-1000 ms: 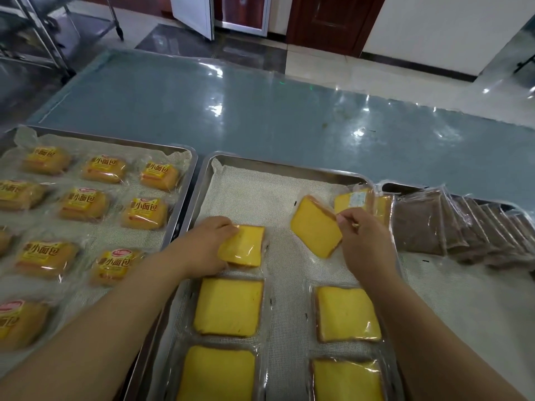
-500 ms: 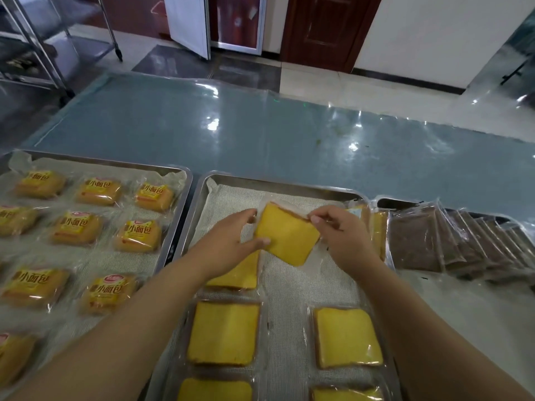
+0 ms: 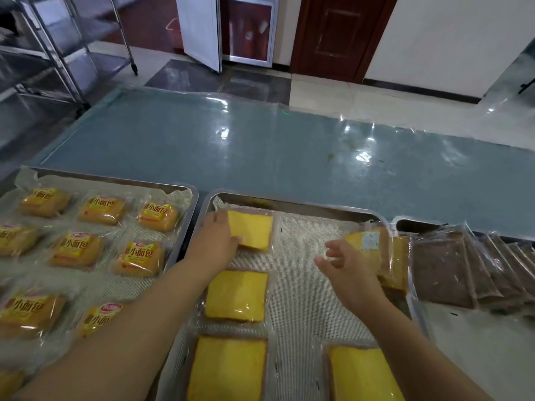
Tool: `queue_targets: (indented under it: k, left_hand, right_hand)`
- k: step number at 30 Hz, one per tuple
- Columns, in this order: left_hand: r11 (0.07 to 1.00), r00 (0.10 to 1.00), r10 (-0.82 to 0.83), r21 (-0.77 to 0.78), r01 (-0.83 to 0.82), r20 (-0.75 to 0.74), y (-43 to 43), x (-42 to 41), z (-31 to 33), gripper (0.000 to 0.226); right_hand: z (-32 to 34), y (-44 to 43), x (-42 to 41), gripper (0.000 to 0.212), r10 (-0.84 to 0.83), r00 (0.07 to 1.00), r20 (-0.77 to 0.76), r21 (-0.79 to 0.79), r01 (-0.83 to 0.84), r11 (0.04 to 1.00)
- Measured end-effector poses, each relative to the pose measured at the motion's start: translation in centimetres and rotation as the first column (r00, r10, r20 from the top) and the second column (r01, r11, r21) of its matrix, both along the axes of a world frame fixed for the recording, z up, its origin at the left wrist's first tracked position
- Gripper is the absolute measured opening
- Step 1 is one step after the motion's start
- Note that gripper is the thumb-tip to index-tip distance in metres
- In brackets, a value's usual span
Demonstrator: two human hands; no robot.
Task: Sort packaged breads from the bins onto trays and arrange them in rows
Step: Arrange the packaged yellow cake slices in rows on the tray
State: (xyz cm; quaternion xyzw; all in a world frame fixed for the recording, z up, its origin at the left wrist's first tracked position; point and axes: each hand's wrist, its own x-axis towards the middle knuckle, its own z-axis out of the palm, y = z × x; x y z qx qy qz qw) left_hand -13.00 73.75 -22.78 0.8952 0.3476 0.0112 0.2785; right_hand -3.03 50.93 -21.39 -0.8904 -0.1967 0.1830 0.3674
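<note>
The middle tray (image 3: 292,202) is lined with white mesh and holds wrapped yellow cake slices laid flat in two columns. My left hand (image 3: 215,241) grips the left edge of the farthest yellow slice (image 3: 254,230), which lies flat in the tray's far left corner, with the thumb on its near edge. Two more slices (image 3: 236,295) (image 3: 228,369) lie below it, and one slice (image 3: 362,374) lies in the right column. My right hand (image 3: 347,269) hovers empty with fingers spread, just left of a stack of yellow slices (image 3: 369,241) standing against the tray's right rim.
The left tray (image 3: 189,204) holds rows of small printed bread packets (image 3: 133,257). A right tray carries overlapping brown bread packets (image 3: 440,264). Beyond the trays lies the plastic-covered blue table (image 3: 289,151). A metal rack (image 3: 58,47) stands at the far left.
The slice that both hands held over the tray's middle now lies in the far left corner under my left hand. My right hand let go and drew back to the right.
</note>
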Motion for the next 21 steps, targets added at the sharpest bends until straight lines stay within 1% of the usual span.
queue_targets:
  k: [1, 3, 5, 7, 10, 12, 14, 17, 21]
  left_hand:
    - [0.997, 0.997, -0.056, 0.053, 0.059, -0.046, 0.0, -0.1, -0.2, 0.07]
    - [0.977, 0.977, -0.182, 0.096, 0.192, -0.108, -0.2, -0.2, -0.6, 0.078]
    - [0.939, 0.938, -0.301, 0.117, 0.323, -0.172, -0.1, -0.5, -1.0, 0.076]
    - [0.911, 0.913, -0.36, 0.14, 0.388, -0.19, 0.4, -0.5, -1.4, 0.065]
    - [0.895, 0.921, -0.368, 0.217, 0.389, -0.132, 1.0, -0.4, -1.6, 0.043]
    - [0.89, 0.923, -0.373, 0.247, 0.384, -0.091, 1.2, -0.5, -1.8, 0.037]
    - [0.89, 0.922, -0.379, 0.241, 0.387, -0.083, 1.3, -0.8, -1.9, 0.035]
    - [0.885, 0.919, -0.377, 0.247, 0.395, -0.118, 0.9, -1.2, -1.4, 0.036]
    - [0.876, 0.93, -0.349, 0.312, 0.366, -0.113, -0.3, -2.7, -0.8, 0.046]
  right_hand:
    - [-0.3, 0.1, -0.1, 0.046, 0.02, 1.0, -0.006, -0.022, -0.02, 1.0]
    - [-0.9, 0.4, -0.3, 0.047, 0.057, 0.998, -0.008, -0.059, -0.057, 0.997]
    - [-1.3, 0.7, -0.5, 0.046, 0.095, 0.995, 0.001, -0.089, -0.094, 0.992]
    - [-1.8, 0.7, -0.6, 0.045, 0.123, 0.992, 0.003, -0.111, -0.122, 0.986]
    - [-2.2, 0.6, -0.7, 0.044, 0.15, 0.989, 0.0, -0.136, -0.148, 0.98]
    - [-2.4, 0.3, -0.7, 0.043, 0.153, 0.988, -0.004, -0.136, -0.152, 0.979]
    - [-2.4, -0.1, -0.8, 0.042, 0.15, 0.989, -0.016, -0.124, -0.151, 0.981]
    - [-2.3, -0.8, -1.0, 0.04, 0.155, 0.987, -0.036, -0.115, -0.158, 0.981]
    - [-2.1, -1.5, -1.5, 0.036, 0.141, 0.989, -0.042, -0.111, -0.145, 0.983]
